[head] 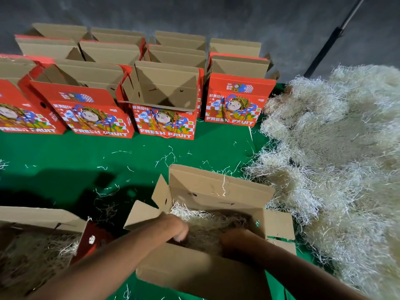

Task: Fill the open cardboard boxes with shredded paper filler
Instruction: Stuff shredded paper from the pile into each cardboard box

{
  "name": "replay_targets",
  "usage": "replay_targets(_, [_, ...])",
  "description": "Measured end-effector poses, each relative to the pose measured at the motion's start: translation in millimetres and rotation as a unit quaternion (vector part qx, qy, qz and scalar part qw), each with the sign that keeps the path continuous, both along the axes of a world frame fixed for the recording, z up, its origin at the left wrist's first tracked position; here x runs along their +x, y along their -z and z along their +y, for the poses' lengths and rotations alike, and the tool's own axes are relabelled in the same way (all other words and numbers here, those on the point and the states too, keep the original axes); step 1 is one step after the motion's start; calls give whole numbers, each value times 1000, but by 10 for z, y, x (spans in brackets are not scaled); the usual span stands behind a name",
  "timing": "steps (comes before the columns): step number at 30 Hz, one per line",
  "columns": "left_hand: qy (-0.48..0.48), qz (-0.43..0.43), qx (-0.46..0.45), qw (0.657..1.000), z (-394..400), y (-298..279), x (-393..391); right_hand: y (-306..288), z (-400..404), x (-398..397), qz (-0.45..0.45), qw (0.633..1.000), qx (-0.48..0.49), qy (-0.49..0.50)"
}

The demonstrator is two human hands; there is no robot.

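Both hands down in near box [216, 191], pressing filler [207, 221]. Left hand [177, 230] curled; right hand [233, 239] grip unclear. Pile [335, 148] lies right, nearer right hand.

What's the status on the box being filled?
Both hands, left hand and right hand, down in the near box, pressing filler. Grip unclear. Big filler pile right. Nothing blocking.

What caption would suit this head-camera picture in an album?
Both hands, left and right, press shredded paper into an open box beside a big filler heap.
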State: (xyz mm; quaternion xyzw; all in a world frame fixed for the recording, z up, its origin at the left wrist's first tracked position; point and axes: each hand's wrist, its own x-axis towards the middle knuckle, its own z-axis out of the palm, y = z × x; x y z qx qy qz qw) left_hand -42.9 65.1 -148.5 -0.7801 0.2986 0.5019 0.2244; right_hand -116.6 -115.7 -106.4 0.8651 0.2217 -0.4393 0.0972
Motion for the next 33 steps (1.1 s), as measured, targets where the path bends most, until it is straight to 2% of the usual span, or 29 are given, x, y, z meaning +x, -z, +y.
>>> replay_targets(3, [-13,4,-9,1000,-6,-126,17,3,101,12,-22,998,-66,9])
replay_targets(6, [77,-55,-67,993,-46,-217,8,-62,193,149,-52,998,-6,40])
replay_targets(8, [116,-118,-162,973,-130,-227,-35,-71,210,243,-125,988,47,71])
replay_targets(9, [111,-133,-174,969,-156,-200,-47,-67,227,274,-155,984,52,71])
replay_targets(11, [86,-127,-131,979,-165,-142,-34,11,249,260,-153,985,18,74])
replay_targets(14, [71,-103,-63,990,-117,-64,33,136,183,106,-76,992,-56,86])
replay_targets(16, [69,-106,-38,991,-84,-3,51,185,89,35,-60,991,-80,86])
replay_targets(21, [92,-138,19,986,-96,61,48,280,-67,-51,-39,987,-77,135])
replay_targets(24, [91,-138,8,986,-86,-44,23,171,-45,-54,-64,984,-165,17])
replay_targets(25, [87,-140,-15,986,-87,-98,20,141,-29,-29,-80,982,-168,13])
replay_targets(29, [69,-148,-160,974,-119,-295,-55,54,-2,82,-191,978,-44,70])
replay_targets(31, [89,-140,-163,973,-134,-358,-108,19,26,110,-201,977,17,75])
replay_targets(33, [74,-111,-132,982,-144,-391,-159,5,45,98,-158,980,82,91])
